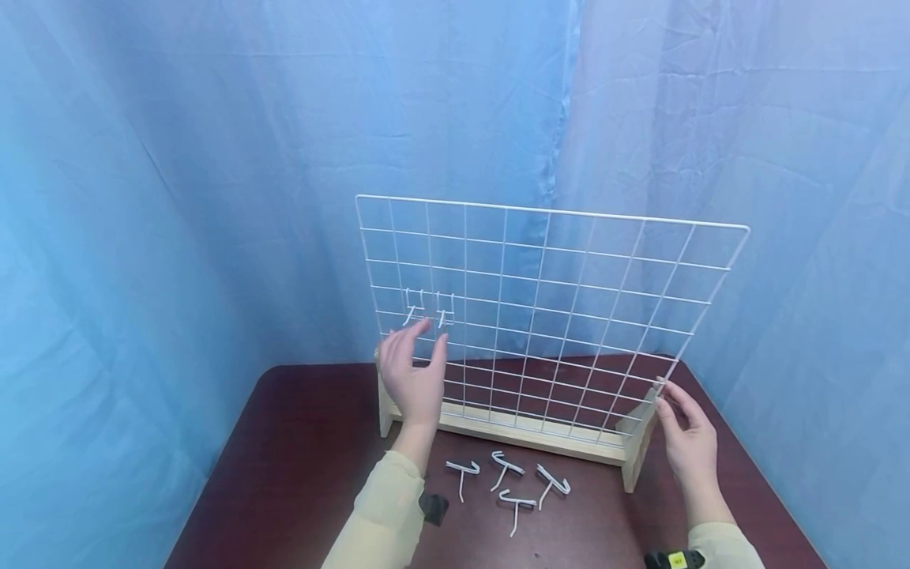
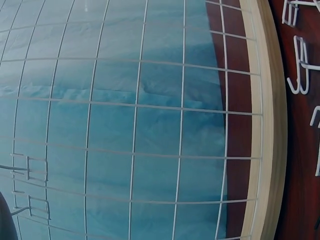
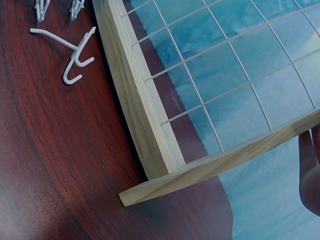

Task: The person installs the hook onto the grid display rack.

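Note:
A white wire grid panel (image 1: 547,211) stands in a pale wooden base (image 1: 526,433). Two white wire hooks hang side by side on its left part, the left hook (image 1: 415,308) and the right hook (image 1: 445,311). Just in front of and below them is my left hand (image 1: 414,383), its thumb and fingers spread apart with nothing seen between them. At the rack's right side, my right hand (image 1: 690,442) pinches the edge between thumb and fingers. In the right wrist view, part of that hand (image 3: 311,185) shows beside the wooden side piece (image 3: 225,167).
Several loose white hooks (image 1: 517,503) lie on the dark red-brown table (image 1: 298,466) in front of the base. Blue curtains (image 1: 284,158) hang behind and on both sides. The rack stands toward the table's back edge.

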Action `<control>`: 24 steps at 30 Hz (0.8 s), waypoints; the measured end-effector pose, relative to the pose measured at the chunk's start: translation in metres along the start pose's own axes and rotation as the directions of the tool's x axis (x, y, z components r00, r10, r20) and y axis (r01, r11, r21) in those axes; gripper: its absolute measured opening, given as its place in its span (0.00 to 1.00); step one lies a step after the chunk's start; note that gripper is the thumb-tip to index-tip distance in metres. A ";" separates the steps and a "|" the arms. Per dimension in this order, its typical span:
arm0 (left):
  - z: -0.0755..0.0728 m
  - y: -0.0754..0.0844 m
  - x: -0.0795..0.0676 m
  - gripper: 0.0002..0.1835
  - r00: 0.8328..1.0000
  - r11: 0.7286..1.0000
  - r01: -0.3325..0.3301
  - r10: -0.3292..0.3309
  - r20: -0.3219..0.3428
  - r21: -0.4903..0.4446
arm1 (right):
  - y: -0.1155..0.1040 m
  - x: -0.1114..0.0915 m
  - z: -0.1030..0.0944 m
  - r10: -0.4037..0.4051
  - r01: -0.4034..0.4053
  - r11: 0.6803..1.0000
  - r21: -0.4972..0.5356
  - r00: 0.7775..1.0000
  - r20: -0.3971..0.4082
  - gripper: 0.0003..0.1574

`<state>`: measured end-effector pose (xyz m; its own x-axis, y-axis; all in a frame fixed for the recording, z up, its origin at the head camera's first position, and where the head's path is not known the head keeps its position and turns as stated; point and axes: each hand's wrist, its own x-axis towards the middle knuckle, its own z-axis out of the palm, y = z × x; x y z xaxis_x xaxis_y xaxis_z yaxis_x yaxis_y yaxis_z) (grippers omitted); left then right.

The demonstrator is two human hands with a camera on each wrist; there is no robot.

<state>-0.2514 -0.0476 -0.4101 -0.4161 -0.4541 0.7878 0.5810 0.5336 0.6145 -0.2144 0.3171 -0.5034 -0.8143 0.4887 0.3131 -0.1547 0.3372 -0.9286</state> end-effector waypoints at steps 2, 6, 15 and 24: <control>-0.002 0.001 -0.002 0.14 1.000 1.000 0.008 -0.008 -0.001 -0.013 | -0.001 -0.001 0.000 -0.003 0.003 1.000 0.007 1.000 0.000 0.22; -0.005 0.003 -0.006 0.15 1.000 0.999 0.026 -0.026 -0.007 -0.030 | 0.002 0.001 0.000 -0.006 0.006 1.000 0.007 1.000 -0.003 0.22; -0.010 -0.003 -0.021 0.16 0.996 0.995 0.094 -0.094 0.005 -0.042 | 0.006 0.002 -0.001 -0.018 0.018 1.000 -0.006 1.000 0.007 0.23; -0.013 -0.015 -0.049 0.17 0.990 0.990 0.144 -0.144 0.014 -0.011 | -0.001 0.000 0.001 0.005 -0.005 1.000 0.021 1.000 -0.011 0.22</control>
<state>-0.2308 -0.0421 -0.4585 -0.5054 -0.5158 0.6918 0.5225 0.4551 0.7210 -0.2147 0.3161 -0.5031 -0.8089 0.4992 0.3107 -0.1625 0.3180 -0.9341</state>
